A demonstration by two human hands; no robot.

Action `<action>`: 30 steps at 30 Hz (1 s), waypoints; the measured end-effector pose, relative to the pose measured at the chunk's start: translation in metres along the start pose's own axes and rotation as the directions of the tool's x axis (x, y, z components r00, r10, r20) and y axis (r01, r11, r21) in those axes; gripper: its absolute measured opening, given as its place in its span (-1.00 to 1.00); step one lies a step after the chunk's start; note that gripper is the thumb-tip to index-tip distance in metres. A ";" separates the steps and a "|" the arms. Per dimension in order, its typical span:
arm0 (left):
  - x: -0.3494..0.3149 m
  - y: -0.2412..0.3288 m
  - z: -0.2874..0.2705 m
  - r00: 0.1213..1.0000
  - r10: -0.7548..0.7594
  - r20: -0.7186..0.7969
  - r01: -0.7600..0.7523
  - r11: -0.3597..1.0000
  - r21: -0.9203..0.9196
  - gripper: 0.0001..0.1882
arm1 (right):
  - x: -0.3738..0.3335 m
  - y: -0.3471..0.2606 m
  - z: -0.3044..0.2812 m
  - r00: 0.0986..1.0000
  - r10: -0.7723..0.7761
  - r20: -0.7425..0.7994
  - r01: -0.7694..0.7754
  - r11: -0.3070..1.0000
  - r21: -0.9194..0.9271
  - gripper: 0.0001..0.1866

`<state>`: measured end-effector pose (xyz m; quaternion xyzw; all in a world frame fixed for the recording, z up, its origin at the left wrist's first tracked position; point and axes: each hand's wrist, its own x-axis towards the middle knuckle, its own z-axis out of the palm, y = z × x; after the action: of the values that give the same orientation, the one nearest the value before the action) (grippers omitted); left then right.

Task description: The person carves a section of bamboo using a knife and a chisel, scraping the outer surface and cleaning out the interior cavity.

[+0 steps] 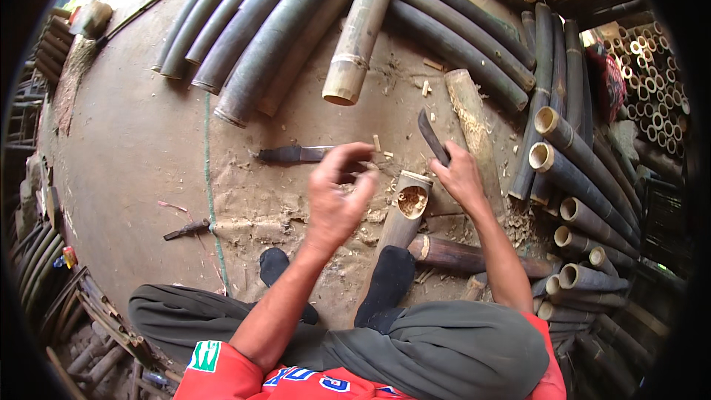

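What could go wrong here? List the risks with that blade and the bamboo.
1. The right hand holds a curved blade raised close to the left hand; a slip might cut the fingers.
2. The short bamboo piece seems braced only by a socked foot, so it could roll or kick out.
3. A second knife lies loose on the ground nearby, easy to brush against.

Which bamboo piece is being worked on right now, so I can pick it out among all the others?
Start at the person's black-socked feet on the dirt floor. The short bamboo section rises from between them, its open cut end facing up beside the right hand, which holds a dark curved knife. Unlike the long dark poles around, it is pale, short and hollowed.
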<state>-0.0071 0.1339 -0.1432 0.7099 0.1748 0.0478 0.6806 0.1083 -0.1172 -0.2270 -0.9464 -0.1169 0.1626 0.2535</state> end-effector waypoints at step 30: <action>-0.108 -0.085 -0.410 0.454 -0.411 -0.791 -0.373 0.718 -0.587 -0.78 | -0.027 0.119 0.011 0.946 0.185 -0.266 -0.253 0.935 -0.248 -0.10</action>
<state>-0.2486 0.4908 -0.1800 0.2611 0.4799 0.4647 0.6968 0.0961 -0.2209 -0.2905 -0.9923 -0.0006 0.0570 0.1098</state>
